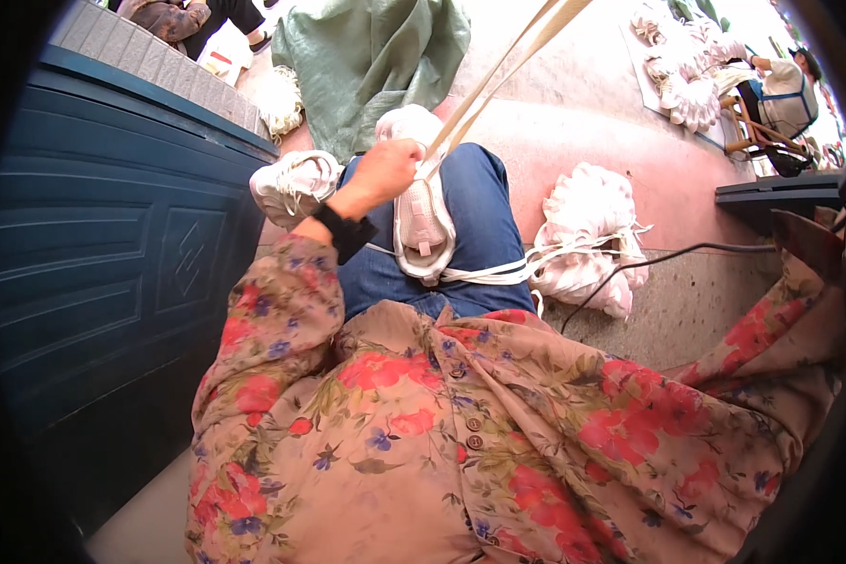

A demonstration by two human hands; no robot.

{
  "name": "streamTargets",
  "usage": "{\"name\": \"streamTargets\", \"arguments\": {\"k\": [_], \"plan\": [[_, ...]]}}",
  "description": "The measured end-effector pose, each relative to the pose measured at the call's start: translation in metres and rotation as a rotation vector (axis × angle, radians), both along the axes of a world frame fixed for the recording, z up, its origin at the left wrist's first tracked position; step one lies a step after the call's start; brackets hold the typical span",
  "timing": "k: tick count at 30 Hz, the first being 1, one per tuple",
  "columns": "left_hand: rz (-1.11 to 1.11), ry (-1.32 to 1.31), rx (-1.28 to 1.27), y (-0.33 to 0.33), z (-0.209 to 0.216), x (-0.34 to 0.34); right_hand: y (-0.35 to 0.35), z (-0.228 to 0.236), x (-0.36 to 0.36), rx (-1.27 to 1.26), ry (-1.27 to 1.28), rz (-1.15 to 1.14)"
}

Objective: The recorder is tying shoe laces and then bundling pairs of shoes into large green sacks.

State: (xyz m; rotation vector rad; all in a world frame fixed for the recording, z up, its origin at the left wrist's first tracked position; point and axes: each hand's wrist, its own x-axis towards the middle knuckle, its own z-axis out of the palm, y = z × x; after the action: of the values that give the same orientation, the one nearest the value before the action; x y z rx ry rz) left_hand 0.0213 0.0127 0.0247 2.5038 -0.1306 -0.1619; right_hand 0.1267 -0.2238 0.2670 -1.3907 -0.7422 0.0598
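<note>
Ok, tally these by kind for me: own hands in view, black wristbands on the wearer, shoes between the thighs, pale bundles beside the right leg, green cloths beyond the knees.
Own hands, left hand only: 1
Black wristband: 1
Shoe between the thighs: 1
Pale bundle beside the right leg: 1
Green cloth: 1
Total: 5

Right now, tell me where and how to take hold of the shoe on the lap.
Probably best by the rounded end nearest the body, from the near side: that end of the shoe faces the floral shirt with no hand over it, while the left hand and raised pale laces crowd the far part.
</note>
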Motion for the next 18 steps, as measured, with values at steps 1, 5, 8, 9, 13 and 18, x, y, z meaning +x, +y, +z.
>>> {"name": "streamTargets", "arguments": {"k": [1,5,8,9,13,18], "plan": [[0.036,0.039,0.022,0.009,0.004,-0.002,0.001,-0.002,0.002,-0.003,0.006,0.002],[-0.09,0.695,-0.511,0.019,0.046,-0.018,0.009,-0.005,0.017,-0.013,0.017,0.017],[-0.145,0.155,-0.434,-0.002,0.063,-0.011,0.023,0.013,0.025,-0.016,-0.023,0.054],[-0.168,-0.194,-0.432,-0.009,0.072,-0.005,0.027,0.025,0.028,-0.019,-0.051,0.063],[-0.219,-0.2,-0.525,-0.028,0.122,-0.001,0.026,0.117,0.047,-0.027,-0.304,0.044],[-0.081,0.063,-0.832,-0.006,0.176,-0.038,0.03,0.144,0.051,0.088,-0.163,-0.006]]}}
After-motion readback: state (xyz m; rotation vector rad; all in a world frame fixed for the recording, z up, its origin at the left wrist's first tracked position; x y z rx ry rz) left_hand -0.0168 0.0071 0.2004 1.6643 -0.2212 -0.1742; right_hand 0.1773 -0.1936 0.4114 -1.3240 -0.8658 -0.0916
